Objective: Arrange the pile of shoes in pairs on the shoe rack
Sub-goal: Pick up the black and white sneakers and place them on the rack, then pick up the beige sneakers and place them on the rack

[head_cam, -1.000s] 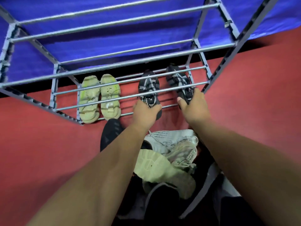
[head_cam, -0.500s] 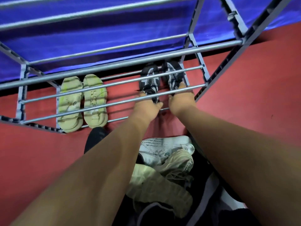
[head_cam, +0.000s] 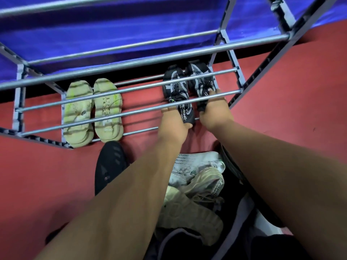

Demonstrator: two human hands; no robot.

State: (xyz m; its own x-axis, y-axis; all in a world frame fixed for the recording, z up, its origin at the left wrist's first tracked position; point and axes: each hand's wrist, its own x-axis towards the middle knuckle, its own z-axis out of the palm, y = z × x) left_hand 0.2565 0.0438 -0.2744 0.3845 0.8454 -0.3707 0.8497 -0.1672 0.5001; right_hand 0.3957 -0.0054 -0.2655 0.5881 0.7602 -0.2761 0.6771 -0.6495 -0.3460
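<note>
Nearest, a pile of shoes [head_cam: 195,194] is lying unsorted on the floor [head_cam: 47,175]. Beyond, the left hand [head_cam: 172,126] is gripping one black shoe [head_cam: 176,89] and the right hand [head_cam: 214,113] its mate [head_cam: 201,79], side by side on the rack [head_cam: 131,63] bottom shelf, where a green pair [head_cam: 92,111] is sitting finished.
</note>
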